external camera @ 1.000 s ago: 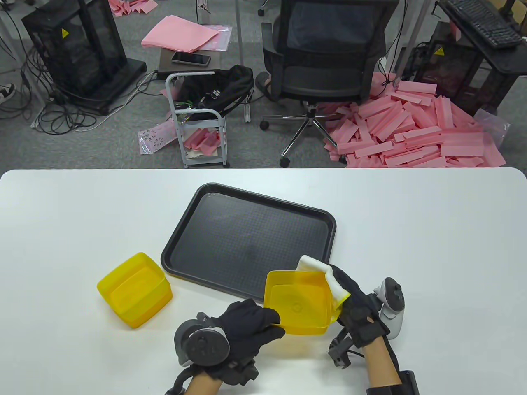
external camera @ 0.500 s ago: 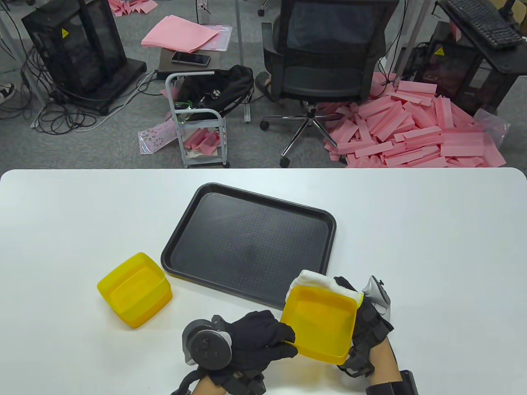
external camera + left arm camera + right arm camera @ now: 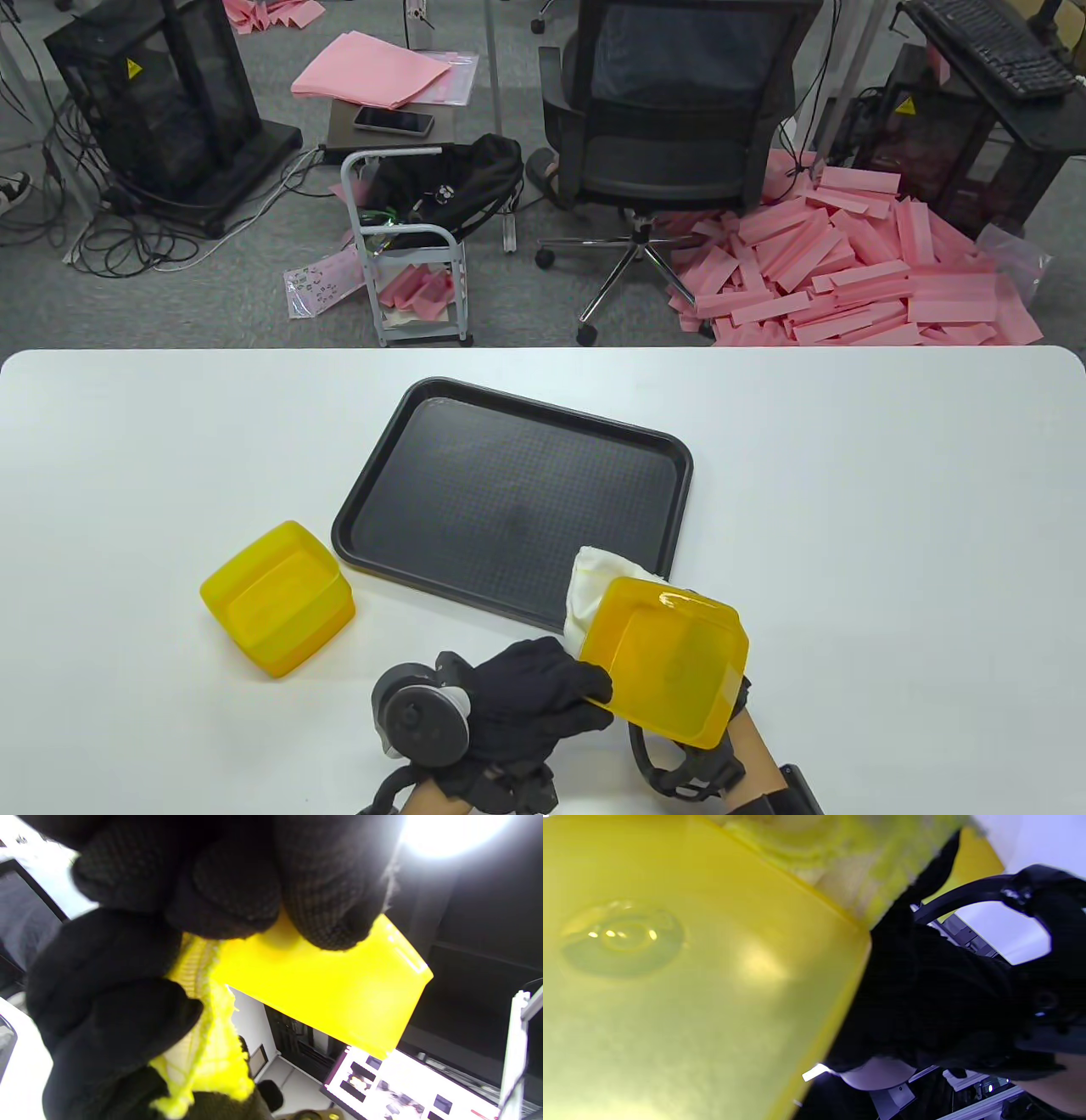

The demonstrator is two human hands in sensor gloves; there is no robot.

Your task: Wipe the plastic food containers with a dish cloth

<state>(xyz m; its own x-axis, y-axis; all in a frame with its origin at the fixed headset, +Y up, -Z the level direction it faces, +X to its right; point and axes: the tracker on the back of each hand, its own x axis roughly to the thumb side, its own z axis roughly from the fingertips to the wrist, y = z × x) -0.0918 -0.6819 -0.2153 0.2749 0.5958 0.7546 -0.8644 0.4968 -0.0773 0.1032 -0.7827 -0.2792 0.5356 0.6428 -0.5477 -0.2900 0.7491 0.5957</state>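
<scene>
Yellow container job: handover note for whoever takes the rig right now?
Left hand grips the held yellow container at its near-left edge, tilted up off the table.
Right hand is mostly hidden behind it; the dish cloth shows at its far-left edge; grip unclear.
Second yellow container sits on the table, left of the black tray.
Done: wiping under way on the held one.
Left: finish it; the second looks untouched.

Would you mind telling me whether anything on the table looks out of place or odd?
Nothing stands out: the held yellow container is tipped on purpose for wiping, and the other container sits upright beside the black tray.
</scene>
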